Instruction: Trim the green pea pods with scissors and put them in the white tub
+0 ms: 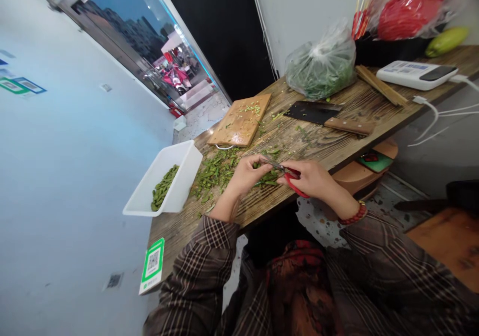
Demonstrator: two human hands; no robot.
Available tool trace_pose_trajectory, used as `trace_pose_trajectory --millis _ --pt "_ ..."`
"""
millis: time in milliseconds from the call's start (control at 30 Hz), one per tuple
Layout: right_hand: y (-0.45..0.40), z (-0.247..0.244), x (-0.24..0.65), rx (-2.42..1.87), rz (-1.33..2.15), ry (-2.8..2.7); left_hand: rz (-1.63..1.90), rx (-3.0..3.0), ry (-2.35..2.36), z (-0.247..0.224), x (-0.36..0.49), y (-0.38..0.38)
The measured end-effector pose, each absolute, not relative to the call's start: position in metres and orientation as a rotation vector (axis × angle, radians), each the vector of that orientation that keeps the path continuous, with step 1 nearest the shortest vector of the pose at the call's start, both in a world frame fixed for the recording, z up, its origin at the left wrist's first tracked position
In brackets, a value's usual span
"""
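My right hand [305, 176] is closed round the red handles of a pair of scissors [292, 178], whose blades point left toward my other hand. The fingers of my left hand [247, 173] are pinched together at the blade tips, on what looks like a green bean pod, mostly hidden by the fingers. Under and left of both hands, a pile of green pods and trimmings [213, 173] is spread on the wooden table [175, 231]. Left of the pile, a white plastic tub [144, 191] sits tilted in view, with several green pods [164, 188] inside.
A wooden cutting board [237, 121] with green bits lies behind the pile. A cleaver [329, 117] rests to the right, near a plastic bag of greens [322, 66]. A white device [415, 74] with cables and a QR-code sign [152, 261] stand toward opposite table ends.
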State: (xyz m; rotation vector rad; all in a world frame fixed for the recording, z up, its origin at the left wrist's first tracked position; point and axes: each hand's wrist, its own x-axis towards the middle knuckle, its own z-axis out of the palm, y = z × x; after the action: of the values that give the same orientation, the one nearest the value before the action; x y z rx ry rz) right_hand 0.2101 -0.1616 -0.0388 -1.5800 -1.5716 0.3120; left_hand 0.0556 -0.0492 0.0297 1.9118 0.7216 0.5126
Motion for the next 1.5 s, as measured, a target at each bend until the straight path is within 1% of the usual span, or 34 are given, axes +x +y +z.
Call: trace_pose_trajectory --millis 167,367,500,867,1167,1267,1400,1500 --pt "-0.16 -0.042 0.205 -1.638 0.339 -1.589 0.512 1.837 0.809 0.021 0.052 -0.047" --pt "-0.158 -0.043 0.206 -1.621 0.361 -1.333 0.621 1.426 0.824 0.022 0.054 -0.045" --pt "-0.159 -0.044 0.206 -1.606 0.327 -1.306 0.68 1.248 0.751 0.028 0.055 -0.046" --pt "-0.15 -0.046 0.197 -1.511 0.331 -1.389 0.602 1.291 0.718 0.022 0.064 -0.063" --pt "-0.149 -0.053 0.208 -1.545 0.351 -1.354 0.562 1.333 0.743 0.026 0.074 -0.054" --pt "-0.147 -0.051 0.213 -1.47 0.435 -1.285 0.54 1.278 0.707 0.026 0.076 -0.046" --pt "-0.144 -0.045 0.218 -1.307 0.71 -0.943 0.534 1.174 0.675 0.028 0.075 -0.03" --pt "-0.142 -0.042 0.221 -1.216 0.81 -0.751 0.553 1.184 0.713 0.024 0.078 -0.018"
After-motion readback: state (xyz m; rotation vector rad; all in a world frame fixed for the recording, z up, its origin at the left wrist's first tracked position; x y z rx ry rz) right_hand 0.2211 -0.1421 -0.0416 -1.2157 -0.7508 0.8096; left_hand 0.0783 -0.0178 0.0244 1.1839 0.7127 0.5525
